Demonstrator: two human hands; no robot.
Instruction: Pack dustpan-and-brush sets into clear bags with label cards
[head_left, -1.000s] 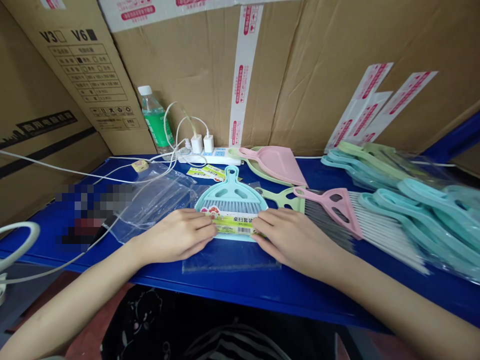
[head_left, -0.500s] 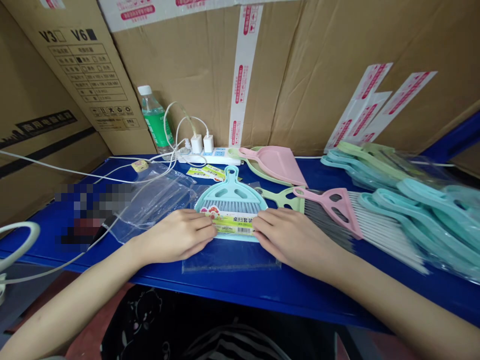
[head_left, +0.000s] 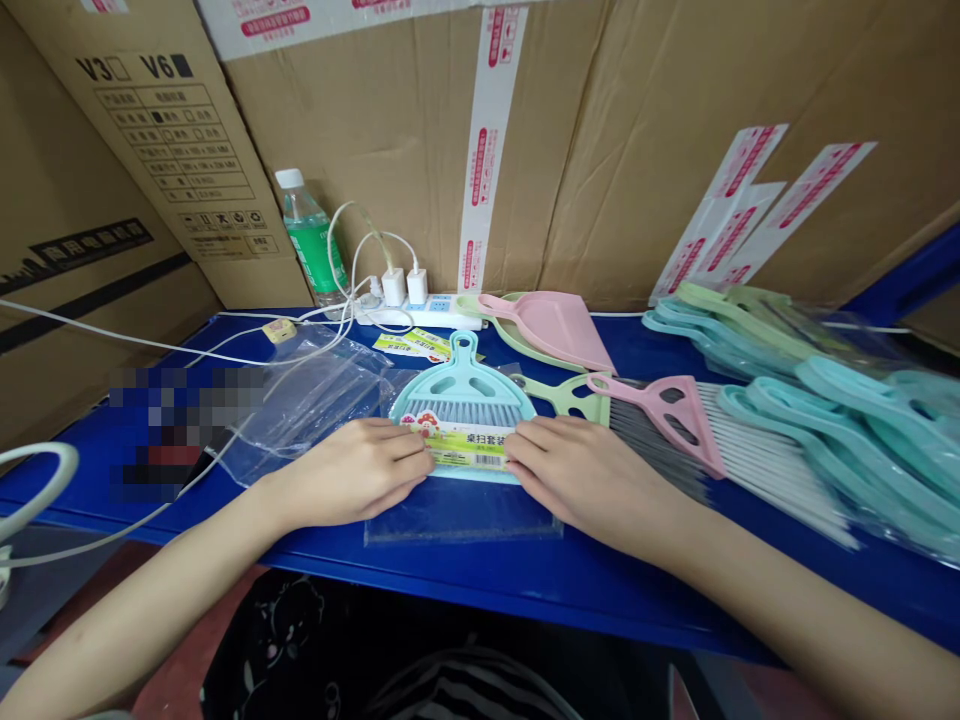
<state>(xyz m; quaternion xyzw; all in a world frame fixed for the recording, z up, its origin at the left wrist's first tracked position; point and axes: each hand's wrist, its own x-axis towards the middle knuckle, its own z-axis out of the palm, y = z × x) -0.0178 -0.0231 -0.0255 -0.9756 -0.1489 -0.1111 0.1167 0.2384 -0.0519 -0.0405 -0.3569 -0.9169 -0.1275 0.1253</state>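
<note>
"Brush and dustpan, the light blue pair: where are they?"

"Mid-surface, between the hands, handles pointing away from the person. The brush lies in the dustpan, with a label across the front of both."

"What about the hands?"

"The left hand has its fingers bent together over the label's left end; the right hand does likewise at the right end. Whether they pinch it or only press, I can't tell."

"And that clear bag?"

"It shows around the pair; I can't tell if they're inside it."

"Anything near the right hand?"

"A green brush, just beside it. Next comes a pink brush, overlapping the green one's dark bristles."
</note>
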